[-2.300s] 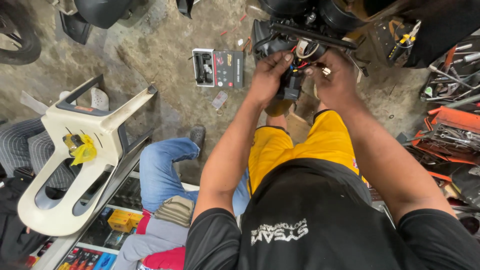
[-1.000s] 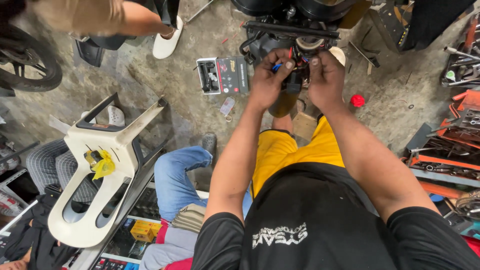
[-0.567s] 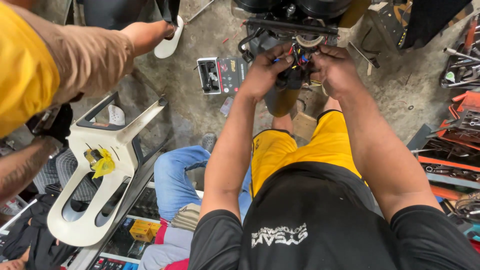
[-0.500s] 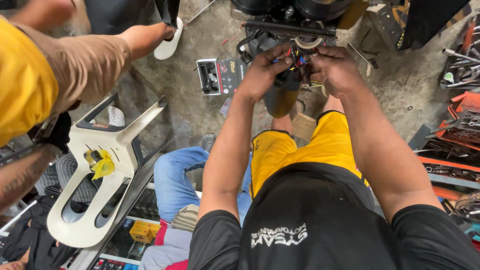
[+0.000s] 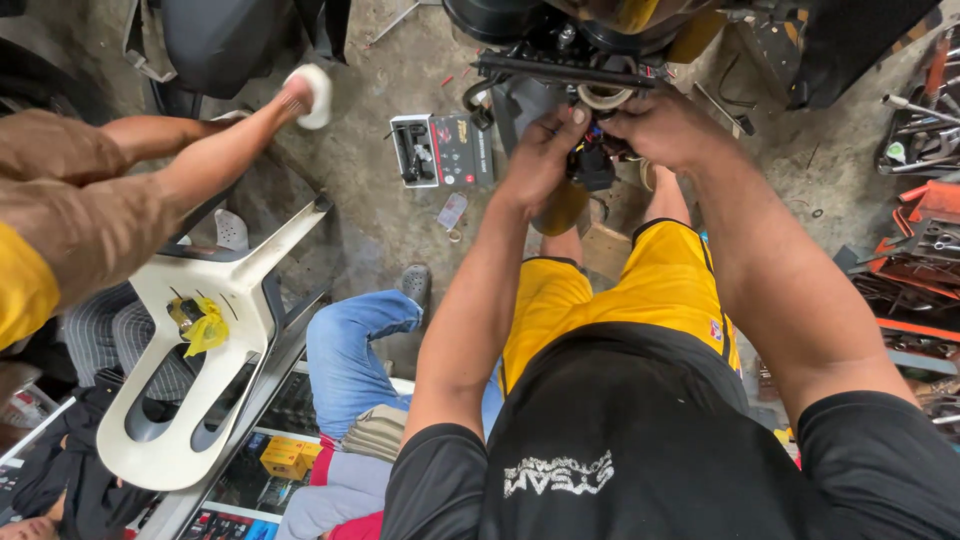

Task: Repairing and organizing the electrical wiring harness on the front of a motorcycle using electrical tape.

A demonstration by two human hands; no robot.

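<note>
Both my arms reach forward to the underside of a motorcycle (image 5: 570,45). My left hand (image 5: 540,152) and my right hand (image 5: 665,125) close around a black wiring connector with coloured wires (image 5: 592,160) that hangs below the frame. The fingers hide most of the connector. I wear a black shirt and yellow shorts (image 5: 650,290), seen below my arms.
A small open box with tool bits (image 5: 442,150) lies on the concrete floor left of my hands. A white plastic chair (image 5: 200,330) with a yellow rag stands at the left. Another person's leg and white shoe (image 5: 310,92) cross the upper left. Someone in blue jeans (image 5: 350,350) sits nearby. Tools (image 5: 920,230) crowd the right.
Another person has stepped in from the left, and their leg now stretches over the chair. My hands stay on the wiring connector, my left hand shifting slightly on it.
</note>
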